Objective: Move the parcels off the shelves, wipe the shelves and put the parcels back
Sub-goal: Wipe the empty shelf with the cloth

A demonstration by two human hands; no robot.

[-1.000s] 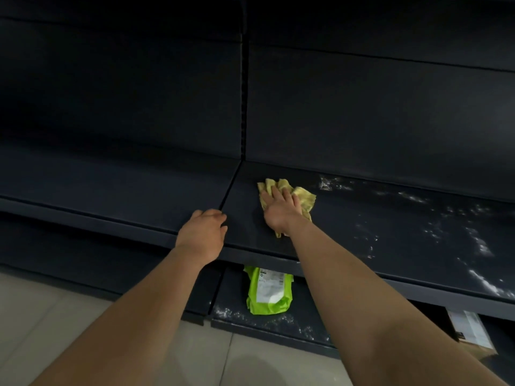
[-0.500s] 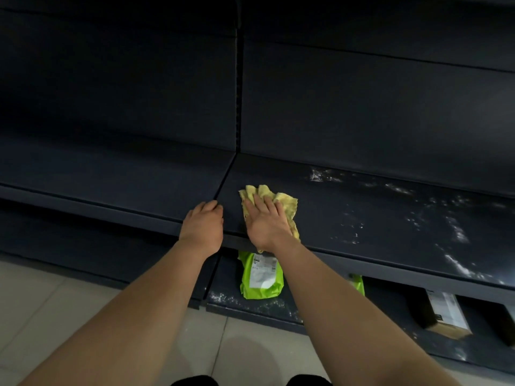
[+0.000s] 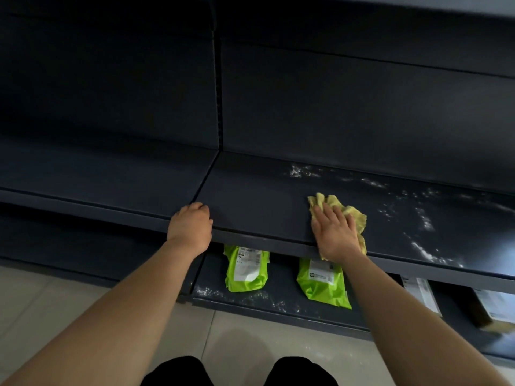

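My right hand (image 3: 334, 232) lies flat on a crumpled yellow cloth (image 3: 349, 213) and presses it onto the dark shelf (image 3: 259, 201), near the shelf's front edge. White dust streaks (image 3: 418, 218) cover the shelf to the right of the cloth. My left hand (image 3: 191, 225) rests with curled fingers on the shelf's front edge, at the seam between two shelf sections. On the bottom shelf (image 3: 250, 298) below lie two lime-green parcels (image 3: 246, 267) (image 3: 322, 284) with white labels, partly hidden under the upper shelf.
Two more labelled parcels sit at the right on the bottom shelf, a flat one (image 3: 422, 292) and a brown box (image 3: 493, 309). The left shelf section (image 3: 111, 168) is bare. Pale floor tiles (image 3: 55, 302) lie in front, with my dark knees (image 3: 237, 371) at the bottom edge.
My right hand has slid the cloth to the right along the shelf, away from my left hand. The view has tilted down, showing a second green parcel.
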